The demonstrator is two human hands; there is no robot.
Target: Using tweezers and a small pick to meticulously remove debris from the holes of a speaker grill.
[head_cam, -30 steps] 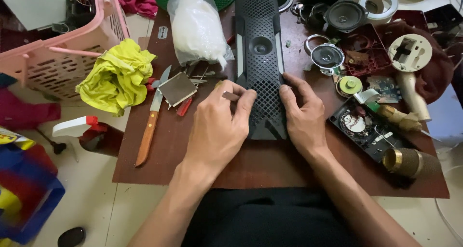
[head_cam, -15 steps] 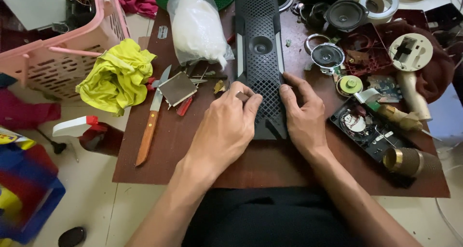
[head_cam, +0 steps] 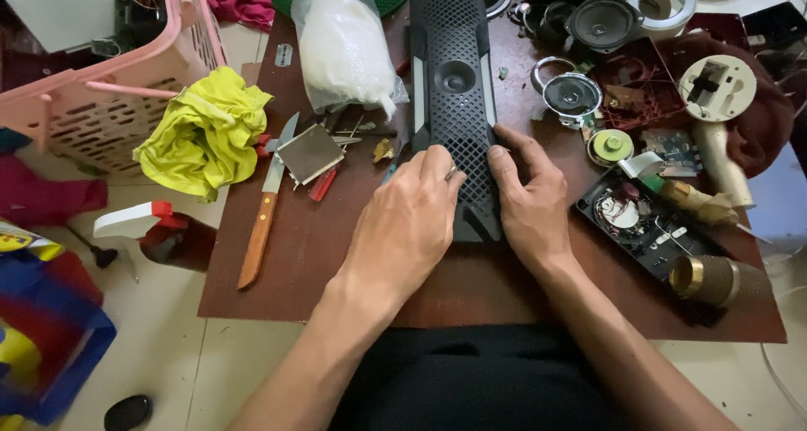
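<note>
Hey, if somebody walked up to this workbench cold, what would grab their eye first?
Most likely the long black speaker grille lying lengthwise down the middle of the brown table, with the left hand and right hand pressed against its near end. Next, the bright yellow cloth bunched at the table's left edge beside a pink basket, and the loose speaker cones and opened electronics scattered on the right.
</note>
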